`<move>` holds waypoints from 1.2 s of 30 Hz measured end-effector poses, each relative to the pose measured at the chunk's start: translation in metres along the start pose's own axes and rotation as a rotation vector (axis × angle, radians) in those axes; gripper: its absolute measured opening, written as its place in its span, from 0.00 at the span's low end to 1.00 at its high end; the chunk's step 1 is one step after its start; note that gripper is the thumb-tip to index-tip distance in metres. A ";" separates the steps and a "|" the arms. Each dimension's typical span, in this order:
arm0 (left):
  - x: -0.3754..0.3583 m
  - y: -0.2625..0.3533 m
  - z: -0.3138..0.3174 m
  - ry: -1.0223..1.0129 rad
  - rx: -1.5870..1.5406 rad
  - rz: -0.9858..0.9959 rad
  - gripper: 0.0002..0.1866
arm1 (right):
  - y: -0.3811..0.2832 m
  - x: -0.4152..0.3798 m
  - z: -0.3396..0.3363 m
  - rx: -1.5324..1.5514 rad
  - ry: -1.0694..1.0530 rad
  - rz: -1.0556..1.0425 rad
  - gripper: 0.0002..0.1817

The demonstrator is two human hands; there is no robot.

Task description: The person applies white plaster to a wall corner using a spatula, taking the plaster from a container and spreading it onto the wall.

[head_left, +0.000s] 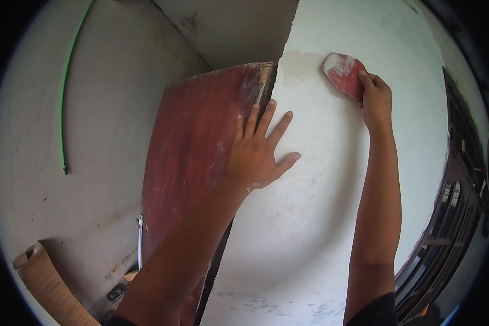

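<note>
My left hand (258,146) has its fingers spread, reaching across the edge of a dark red wooden panel (187,141) and the white wall (293,217) beside it. Nothing is held in it. Higher and to the right, my right hand (376,98) grips a red scraper (344,75) by its lower right part. White paste coats the upper left of the scraper, which lies at or close to the wall. A beige patch (301,66) marks the wall just left of the scraper.
A green strip (65,92) runs down the grey wall at the left. A brown paper bag or sheet (54,288) stands at the lower left. Dark window bars (445,228) line the right side. Small items (117,292) lie behind my left forearm.
</note>
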State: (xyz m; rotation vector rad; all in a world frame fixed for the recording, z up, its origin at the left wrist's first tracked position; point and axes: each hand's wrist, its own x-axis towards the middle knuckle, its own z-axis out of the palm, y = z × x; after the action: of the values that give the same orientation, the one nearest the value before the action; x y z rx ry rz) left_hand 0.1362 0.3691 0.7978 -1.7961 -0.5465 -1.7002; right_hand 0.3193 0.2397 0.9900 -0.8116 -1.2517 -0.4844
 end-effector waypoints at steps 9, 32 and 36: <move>0.001 -0.001 -0.001 0.006 0.019 0.005 0.44 | 0.000 0.004 0.011 -0.314 0.061 -0.074 0.21; 0.000 0.000 0.001 0.008 -0.001 -0.010 0.43 | -0.016 -0.025 0.005 0.012 -0.050 0.000 0.20; 0.001 0.001 -0.001 0.010 0.002 0.000 0.43 | -0.031 -0.022 0.044 -0.142 -0.110 -0.079 0.20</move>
State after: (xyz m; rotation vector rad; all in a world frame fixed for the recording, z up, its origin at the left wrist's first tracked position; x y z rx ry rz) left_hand 0.1364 0.3681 0.7991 -1.7853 -0.5437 -1.7077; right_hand 0.2629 0.2512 0.9812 -0.9206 -1.3662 -0.6047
